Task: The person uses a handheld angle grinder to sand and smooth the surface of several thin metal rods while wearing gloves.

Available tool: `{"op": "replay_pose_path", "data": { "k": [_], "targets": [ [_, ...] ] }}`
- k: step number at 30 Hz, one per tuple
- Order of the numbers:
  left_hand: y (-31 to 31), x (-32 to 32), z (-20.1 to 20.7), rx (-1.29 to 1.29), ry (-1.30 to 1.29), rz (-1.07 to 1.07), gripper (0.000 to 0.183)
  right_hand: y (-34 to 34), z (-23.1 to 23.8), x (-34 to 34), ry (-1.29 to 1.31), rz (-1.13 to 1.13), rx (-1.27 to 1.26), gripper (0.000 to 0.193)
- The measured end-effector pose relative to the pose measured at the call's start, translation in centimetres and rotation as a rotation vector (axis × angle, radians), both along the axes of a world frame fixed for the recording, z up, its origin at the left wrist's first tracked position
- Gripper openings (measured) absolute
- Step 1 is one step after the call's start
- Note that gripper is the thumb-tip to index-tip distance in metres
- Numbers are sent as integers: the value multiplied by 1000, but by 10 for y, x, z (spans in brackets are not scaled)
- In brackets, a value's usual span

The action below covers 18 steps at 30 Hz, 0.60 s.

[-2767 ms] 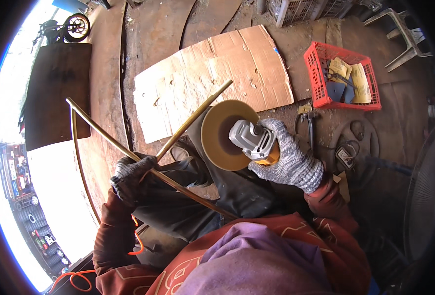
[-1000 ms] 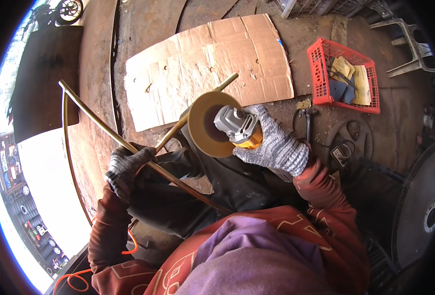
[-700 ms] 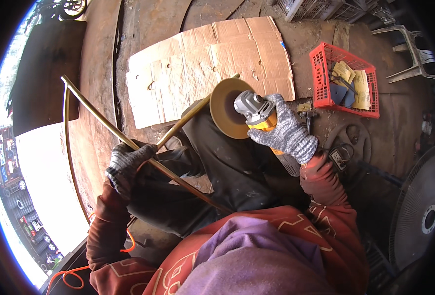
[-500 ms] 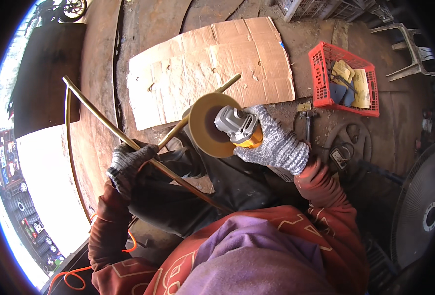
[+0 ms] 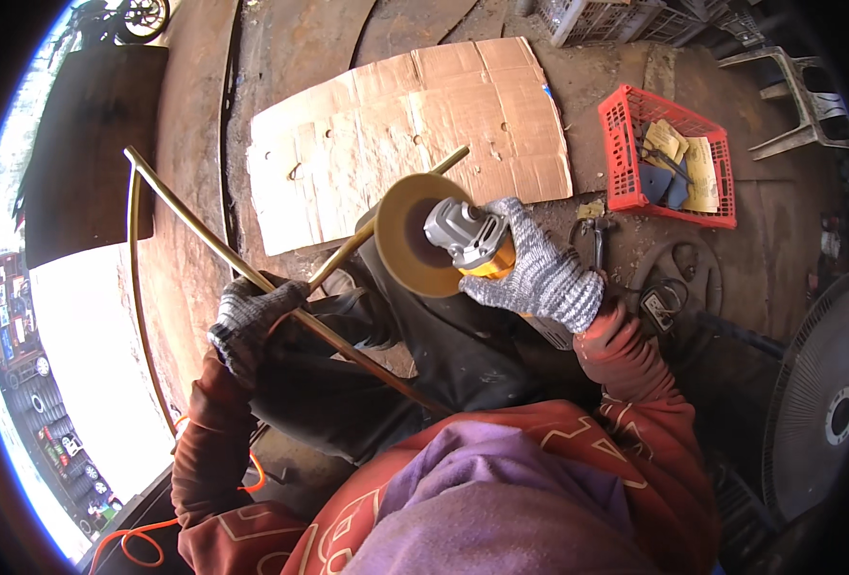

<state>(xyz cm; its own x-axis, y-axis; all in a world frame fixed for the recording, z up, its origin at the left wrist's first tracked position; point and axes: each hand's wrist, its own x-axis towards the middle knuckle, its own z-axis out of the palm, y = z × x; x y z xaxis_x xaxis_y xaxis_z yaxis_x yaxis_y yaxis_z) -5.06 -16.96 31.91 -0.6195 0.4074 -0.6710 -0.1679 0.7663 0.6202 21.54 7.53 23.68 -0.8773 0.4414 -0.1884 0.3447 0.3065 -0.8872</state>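
My right hand (image 5: 544,273), in a grey knitted glove, is wrapped round the body of a yellow and grey angle grinder (image 5: 467,235). Its broad tan disc (image 5: 400,249) overlaps one bar of a brass-coloured metal frame (image 5: 189,218) in my view; whether disc and bar touch, I cannot tell. Over my lap, my left hand (image 5: 252,311), gloved alike, is closed round the frame close to where two bars cross. One bar runs to the upper left and bends down, another reaches toward the cardboard. Part of the crossing is hidden by the glove.
A flattened cardboard sheet (image 5: 348,144) lies on the floor ahead. To the right stand a red plastic crate (image 5: 621,144) with sanding sheets and tools, a hammer (image 5: 599,240), a power socket (image 5: 656,309), a large fan (image 5: 817,412) and a plastic chair (image 5: 798,105). An orange cord (image 5: 146,529) trails at lower left.
My right hand has shifted the angle grinder slightly right and up, and its disc has moved with it. My left hand and the metal frame have hardly moved.
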Motion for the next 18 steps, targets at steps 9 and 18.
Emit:
{"op": "replay_pose_path", "data": {
  "k": [9, 18],
  "targets": [
    [-2, 0, 3, -19, -18, -34, 25, 31, -26, 8, 86, -149, 93, 83],
    [-9, 10, 70, 274, 43, -10, 21, 31, 19, 79, 261, -302, -104, 78]
  ]
}}
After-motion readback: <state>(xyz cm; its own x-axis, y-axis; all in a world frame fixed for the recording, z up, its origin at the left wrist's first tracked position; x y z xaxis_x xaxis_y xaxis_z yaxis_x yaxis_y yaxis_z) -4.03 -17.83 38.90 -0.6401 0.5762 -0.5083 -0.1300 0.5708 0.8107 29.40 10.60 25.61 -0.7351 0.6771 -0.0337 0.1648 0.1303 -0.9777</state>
